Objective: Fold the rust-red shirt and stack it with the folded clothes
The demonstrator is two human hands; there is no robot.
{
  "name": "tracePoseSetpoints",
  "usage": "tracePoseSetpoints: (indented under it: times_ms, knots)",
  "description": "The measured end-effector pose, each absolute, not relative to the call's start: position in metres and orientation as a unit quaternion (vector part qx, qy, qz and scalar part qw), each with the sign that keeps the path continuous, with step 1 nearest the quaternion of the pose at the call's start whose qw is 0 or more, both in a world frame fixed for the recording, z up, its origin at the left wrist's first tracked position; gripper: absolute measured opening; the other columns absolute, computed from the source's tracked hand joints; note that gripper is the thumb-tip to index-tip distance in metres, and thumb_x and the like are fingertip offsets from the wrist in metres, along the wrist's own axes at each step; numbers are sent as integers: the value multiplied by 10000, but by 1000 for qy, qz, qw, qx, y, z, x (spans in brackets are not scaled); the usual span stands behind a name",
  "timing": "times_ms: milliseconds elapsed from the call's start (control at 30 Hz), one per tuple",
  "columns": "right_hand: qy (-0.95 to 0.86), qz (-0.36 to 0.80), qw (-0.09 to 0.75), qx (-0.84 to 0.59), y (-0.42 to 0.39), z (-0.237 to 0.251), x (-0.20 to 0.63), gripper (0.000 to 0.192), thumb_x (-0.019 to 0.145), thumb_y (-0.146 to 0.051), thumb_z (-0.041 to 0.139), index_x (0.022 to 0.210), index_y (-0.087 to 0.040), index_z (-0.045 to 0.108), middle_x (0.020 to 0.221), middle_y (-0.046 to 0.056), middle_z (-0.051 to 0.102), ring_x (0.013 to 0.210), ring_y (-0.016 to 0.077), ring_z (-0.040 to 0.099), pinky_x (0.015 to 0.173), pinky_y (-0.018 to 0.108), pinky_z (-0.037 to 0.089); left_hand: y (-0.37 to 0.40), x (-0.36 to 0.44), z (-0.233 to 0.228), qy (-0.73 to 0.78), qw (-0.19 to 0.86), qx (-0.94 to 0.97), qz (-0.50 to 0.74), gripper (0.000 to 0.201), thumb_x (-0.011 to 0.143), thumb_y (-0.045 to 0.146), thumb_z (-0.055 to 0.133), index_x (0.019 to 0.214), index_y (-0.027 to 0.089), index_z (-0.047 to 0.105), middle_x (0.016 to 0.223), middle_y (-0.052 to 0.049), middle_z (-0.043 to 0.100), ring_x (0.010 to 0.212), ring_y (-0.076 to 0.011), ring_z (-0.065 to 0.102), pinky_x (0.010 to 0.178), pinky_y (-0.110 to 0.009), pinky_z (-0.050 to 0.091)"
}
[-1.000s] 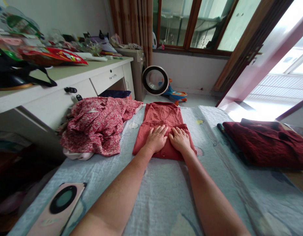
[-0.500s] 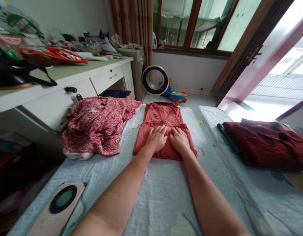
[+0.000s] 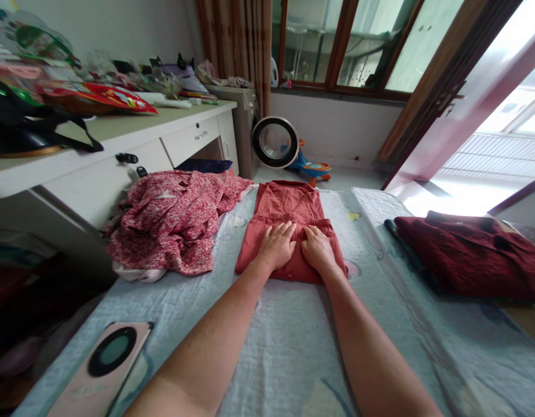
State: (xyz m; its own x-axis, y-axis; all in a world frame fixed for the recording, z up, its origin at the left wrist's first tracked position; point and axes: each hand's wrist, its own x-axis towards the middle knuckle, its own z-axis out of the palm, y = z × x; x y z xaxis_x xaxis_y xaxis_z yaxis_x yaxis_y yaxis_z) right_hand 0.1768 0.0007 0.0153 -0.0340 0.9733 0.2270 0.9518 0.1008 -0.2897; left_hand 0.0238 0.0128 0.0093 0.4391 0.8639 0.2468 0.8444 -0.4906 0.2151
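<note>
A rust-red garment with small buttons, likely a shirt, lies partly folded on the light blue quilted bed cover. Its near part is doubled over, and a single stretch of cloth extends beyond the fold at the far side. My left hand rests flat on the folded part, fingers stretched forward. Beside it, my right hand presses on the same layer with its fingers extended. A small gap of cloth shows between the two hands. Neither hand grips the fabric.
A rumpled red floral garment lies to the left. Folded dark red clothes are stacked at the right. A pink phone sits near the front left. Behind are a cluttered desk and a washing machine's open round door.
Almost nothing differs. Both hands stay in place on the rust-red shirt; the whole view has shifted very slightly.
</note>
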Motion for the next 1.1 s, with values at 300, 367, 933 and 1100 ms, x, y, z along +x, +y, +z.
tracePoseSetpoints:
  times_ms: [300,367,933,1100]
  knots:
    - [-719,34,180,-671,1,16,177,495,817,-157,414,1290,-132,560,1365,107,544,1252,219,470,1064,299,319,14,24,8,502,36,848,164,554,955,343,390,1488,222,304,1556,-45,342,1421,-212,310,1185,-488,220]
    - [-716,34,177,-674,1,16,177,500,817,-156,413,1296,-137,555,1371,105,542,1258,217,464,1066,300,316,14,24,8,502,37,848,165,556,953,343,394,1488,220,304,1554,-46,345,1420,-213,311,1185,-492,220]
    - [-711,37,160,-684,2,13,177,525,840,-185,402,1349,-130,517,1426,111,498,1323,221,418,1105,330,291,13,24,10,505,34,845,169,546,951,339,397,1478,218,326,1548,-48,357,1412,-216,327,1184,-488,221]
    - [-697,29,113,-707,1,15,176,528,890,-234,382,1409,-170,459,1501,107,414,1387,241,345,1136,380,244,13,24,9,507,30,845,165,547,954,343,388,1480,212,318,1547,-58,358,1416,-211,319,1187,-477,214]
